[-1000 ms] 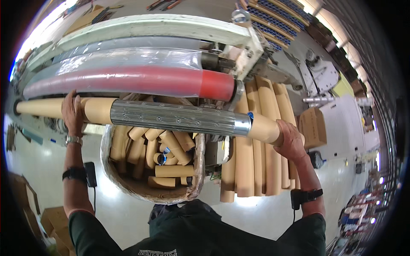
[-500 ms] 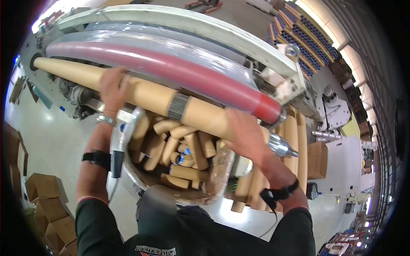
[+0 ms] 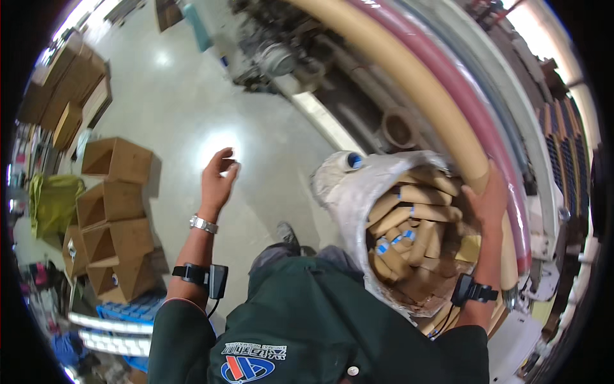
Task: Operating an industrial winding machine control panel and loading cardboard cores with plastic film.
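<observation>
A long brown tube (image 3: 435, 89) is under the right hand (image 3: 487, 198) and goes far up and left from it. That hand lies on the tube, but I cannot tell if it squeezes. Just left of it is a big white bin (image 3: 350, 214) with short brown tubes (image 3: 437, 216) inside. Right of it is a red roll (image 3: 489, 128). The left hand (image 3: 219, 180) has nothing in it, fingers loosely bent. Open boxes (image 3: 133, 160) sit left of it.

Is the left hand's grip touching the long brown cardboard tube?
Apart. The head view shows the left hand's grip holding nothing, with a wide stretch of floor visible between it and the long brown cardboard tube.
</observation>
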`<action>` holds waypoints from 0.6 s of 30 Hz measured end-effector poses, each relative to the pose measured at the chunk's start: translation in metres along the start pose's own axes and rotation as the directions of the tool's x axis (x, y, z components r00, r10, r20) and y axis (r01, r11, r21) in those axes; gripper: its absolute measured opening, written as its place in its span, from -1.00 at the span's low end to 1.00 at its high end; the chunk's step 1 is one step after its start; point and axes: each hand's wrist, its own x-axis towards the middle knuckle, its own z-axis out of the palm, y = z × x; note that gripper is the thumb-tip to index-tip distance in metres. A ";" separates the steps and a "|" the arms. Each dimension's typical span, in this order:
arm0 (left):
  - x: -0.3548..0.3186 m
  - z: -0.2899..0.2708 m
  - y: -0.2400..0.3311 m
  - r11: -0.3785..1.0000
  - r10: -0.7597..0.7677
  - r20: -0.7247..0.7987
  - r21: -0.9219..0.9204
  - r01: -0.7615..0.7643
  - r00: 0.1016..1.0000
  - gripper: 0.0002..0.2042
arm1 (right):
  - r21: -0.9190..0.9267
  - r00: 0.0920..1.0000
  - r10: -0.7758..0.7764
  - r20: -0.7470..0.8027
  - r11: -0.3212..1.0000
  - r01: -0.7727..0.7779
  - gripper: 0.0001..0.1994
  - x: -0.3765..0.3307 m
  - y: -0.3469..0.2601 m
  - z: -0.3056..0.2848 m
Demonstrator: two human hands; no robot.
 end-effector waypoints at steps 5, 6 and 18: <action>0.039 -0.131 -0.090 0.961 -0.250 -0.366 -0.206 0.184 0.896 -0.71 | 0.189 0.995 -0.019 0.103 0.982 -0.001 -0.25 0.111 -0.121 -0.005; 0.051 -0.145 -0.092 0.962 -0.250 -0.374 -0.199 0.186 0.893 -0.71 | 0.235 0.992 -0.015 0.124 0.972 -0.015 -0.28 0.130 -0.140 -0.010; 0.396 -0.184 -0.105 0.986 -0.149 -0.439 -0.135 0.098 0.886 -0.54 | 0.408 0.965 -0.207 0.159 0.904 0.127 -0.25 0.315 -0.328 0.007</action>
